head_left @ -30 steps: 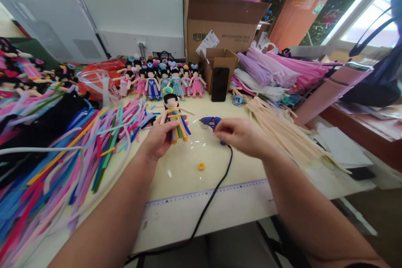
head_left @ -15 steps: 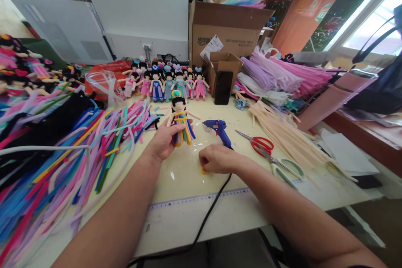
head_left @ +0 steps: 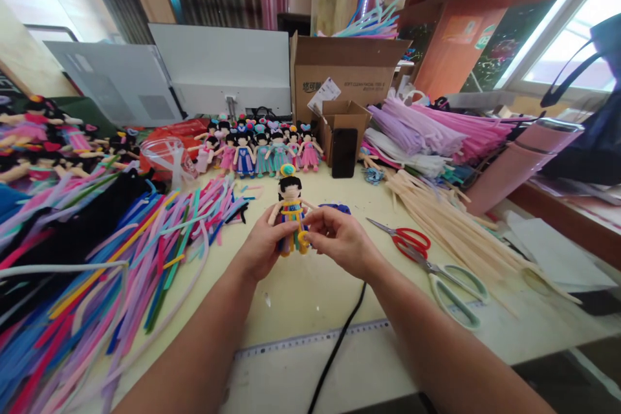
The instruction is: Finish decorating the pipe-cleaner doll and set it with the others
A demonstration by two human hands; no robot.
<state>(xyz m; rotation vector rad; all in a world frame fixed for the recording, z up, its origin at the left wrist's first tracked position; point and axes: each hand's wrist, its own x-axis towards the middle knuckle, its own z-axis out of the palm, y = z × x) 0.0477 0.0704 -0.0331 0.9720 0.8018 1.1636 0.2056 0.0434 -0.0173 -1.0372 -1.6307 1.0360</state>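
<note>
My left hand (head_left: pixel 264 239) is closed round the lower side of a small pipe-cleaner doll (head_left: pixel 290 191), thumb across its striped skirt. The doll stands upright, with black hair, a yellow and teal hair ornament and a skirt in blue, green and yellow. My right hand (head_left: pixel 342 239) pinches a small yellow pipe-cleaner piece (head_left: pixel 303 237) against the front of the skirt; its exact shape is hard to make out. Behind my right hand, the blue glue gun (head_left: pixel 337 208) lies mostly hidden, its black cord (head_left: pixel 334 356) running to the table's front.
Red-handled scissors (head_left: pixel 410 240) and green-handled scissors (head_left: pixel 460 291) lie at right, by beige pipe cleaners (head_left: pixel 446 226). Coloured pipe cleaners (head_left: pixel 130 259) cover the left. Finished dolls (head_left: pixel 262 152), a phone (head_left: pixel 344 154) and cardboard boxes (head_left: pixel 349 68) stand behind. A pink flask (head_left: pixel 524 165) is far right.
My right hand has lifted off the table with the yellow piece and come up to the doll. My left hand and the doll have shifted slightly right. The view has tilted up.
</note>
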